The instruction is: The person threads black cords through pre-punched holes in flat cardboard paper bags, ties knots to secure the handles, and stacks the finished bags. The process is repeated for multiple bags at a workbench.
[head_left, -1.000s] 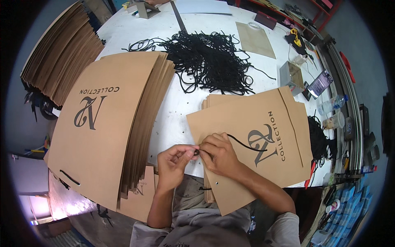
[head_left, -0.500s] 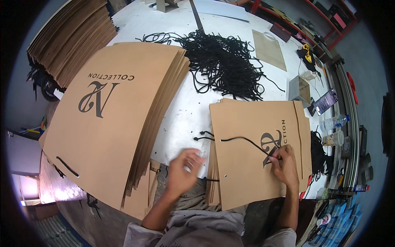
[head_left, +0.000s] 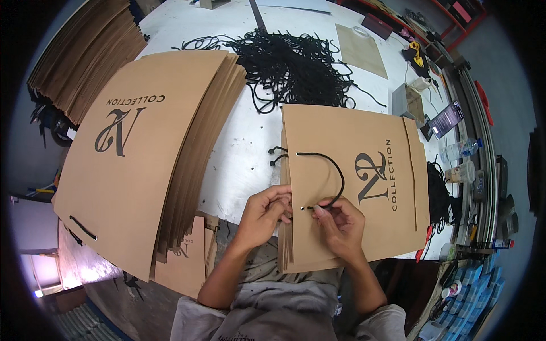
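A brown paper bag (head_left: 324,131) lies on a short stack at the right, its holed edge turned to the left. Between the thumb and fingers of my right hand (head_left: 341,224) is a black cord (head_left: 343,181), pinched close to the lower eyelet. The cord arches over the bag from the upper eyelet, and its tip is at the lower one. My left hand (head_left: 264,213) has its fingers curled at the bag's left edge, their tips partly hidden by the panel. Two knotted cord ends (head_left: 273,156) stick out beyond that edge, higher up.
A tall pile of brown bags (head_left: 148,113) stands at the left, its top one with a cord handle (head_left: 83,227). Black cords (head_left: 290,68) lie heaped on the white table (head_left: 227,153). A phone (head_left: 445,119), a bottle (head_left: 460,149) and a plastic cup (head_left: 459,172) line the right side.
My right hand has brought the cord down and left to the lower eyelet, bending it into an arch. My left hand has moved right to the bag's edge. The bag sits higher in view.
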